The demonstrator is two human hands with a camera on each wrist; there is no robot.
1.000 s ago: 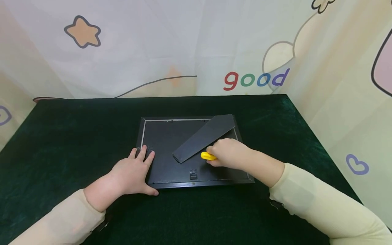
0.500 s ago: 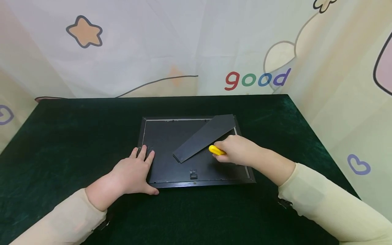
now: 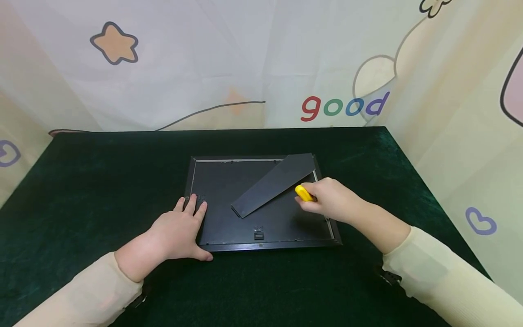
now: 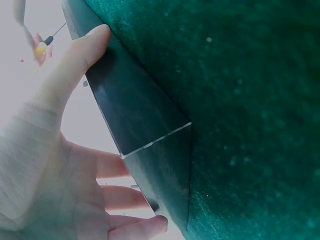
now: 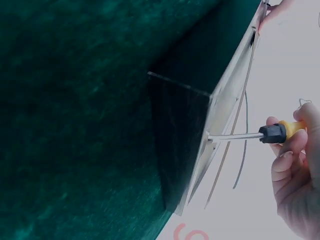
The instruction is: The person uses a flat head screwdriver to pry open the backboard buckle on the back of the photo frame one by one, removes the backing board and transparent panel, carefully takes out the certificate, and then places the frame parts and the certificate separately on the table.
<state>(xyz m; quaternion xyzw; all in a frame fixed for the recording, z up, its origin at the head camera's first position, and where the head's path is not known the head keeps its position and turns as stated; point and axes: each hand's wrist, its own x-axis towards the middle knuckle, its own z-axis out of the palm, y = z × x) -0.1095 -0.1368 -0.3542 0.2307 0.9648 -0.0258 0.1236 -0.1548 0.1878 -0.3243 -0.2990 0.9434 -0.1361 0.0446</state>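
Note:
A black picture frame (image 3: 220,186) lies face down, its back panel and slanted stand leg (image 3: 275,184) uppermost. My left hand (image 3: 173,236) rests on its left side with fingers spread over the back. In the left wrist view, the thumb lies along the frame's outer side (image 4: 135,110). My right hand (image 3: 337,200) grips the yellow handle of a screwdriver (image 3: 304,193) over the frame's right side. Seen from the right wrist, the screwdriver's metal shaft (image 5: 235,136) runs out from a black collar, its tip right at the inner edge of the frame's border.
Dark green cloth (image 3: 102,181) covers the table under the frame. A small metal catch (image 3: 259,235) sits near the back panel's front edge. Behind and to the right hangs a pale printed curtain (image 3: 204,54) with a star and the word "good".
My right hand has moved right and slightly away with the screwdriver, from beside the stand leg toward the frame's right edge. My left hand and the frame stay put.

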